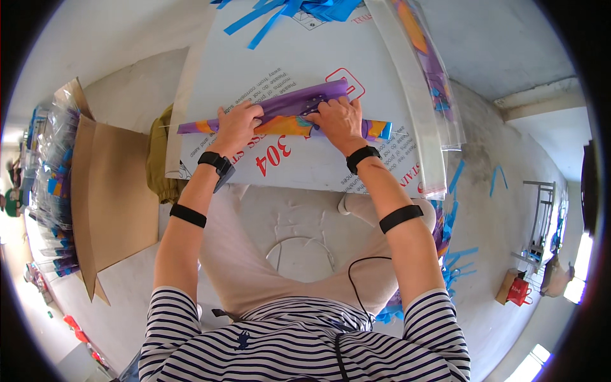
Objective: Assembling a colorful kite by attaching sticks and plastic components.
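A purple, orange and blue printed sheet (286, 125), thin and partly rolled into a long narrow strip, lies across the pale table (216, 70). Thin white ends, like those of a stick, stick out at both sides of it. My left hand (239, 125) grips the strip left of its middle, fingers curled over it. Right of the middle, my right hand (338, 122) has its fingers bent down on the same sheet, thumb pointing inward. A loose purple flap spreads beyond the strip, between and past my hands. My fingertips are partly hidden against the sheet.
Blue strips (299, 9) lie at the table's far edge. Clear plastic sleeves (414, 95) and more printed sheets (439, 83) line its right side. To the left stand an open cardboard box (121, 191) and a pile of plastic-wrapped packs (54, 184). My knees are beneath the near edge.
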`<state>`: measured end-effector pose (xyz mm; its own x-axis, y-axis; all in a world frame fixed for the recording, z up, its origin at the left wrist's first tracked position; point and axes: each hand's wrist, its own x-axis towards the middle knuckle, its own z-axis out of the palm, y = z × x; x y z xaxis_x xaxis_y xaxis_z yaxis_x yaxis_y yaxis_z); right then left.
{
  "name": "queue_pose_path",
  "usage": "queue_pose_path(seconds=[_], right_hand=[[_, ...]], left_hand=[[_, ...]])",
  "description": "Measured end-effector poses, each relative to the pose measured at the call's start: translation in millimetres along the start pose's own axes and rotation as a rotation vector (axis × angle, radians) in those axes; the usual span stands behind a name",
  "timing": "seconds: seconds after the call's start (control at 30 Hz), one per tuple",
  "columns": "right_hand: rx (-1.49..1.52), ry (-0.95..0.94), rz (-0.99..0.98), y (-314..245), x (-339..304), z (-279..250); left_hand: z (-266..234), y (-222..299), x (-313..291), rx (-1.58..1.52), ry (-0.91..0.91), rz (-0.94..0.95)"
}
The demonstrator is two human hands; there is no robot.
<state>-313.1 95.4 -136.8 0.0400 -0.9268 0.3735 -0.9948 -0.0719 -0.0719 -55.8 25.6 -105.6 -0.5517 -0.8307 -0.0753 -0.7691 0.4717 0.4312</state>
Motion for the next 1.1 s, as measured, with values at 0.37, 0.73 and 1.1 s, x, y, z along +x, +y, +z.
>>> queue_pose_path(seconds=[0.37,0.73,1.1], right_hand=[[0.066,-0.058,-0.059,30.0,-6.4,-17.5],[-0.012,0.099,-0.046,41.3,-17.2,-8.8],[-0.054,-0.086,-0.114,54.7,-7.9,-3.4]], left_hand=[[-0.6,-1.3,-0.2,-0.028,0.003,-0.038],[1.7,-2.7,-2.4,-0.003,0.083,-0.007],[7.1,-5.5,-4.7,0.025,0.116,-0.005]])
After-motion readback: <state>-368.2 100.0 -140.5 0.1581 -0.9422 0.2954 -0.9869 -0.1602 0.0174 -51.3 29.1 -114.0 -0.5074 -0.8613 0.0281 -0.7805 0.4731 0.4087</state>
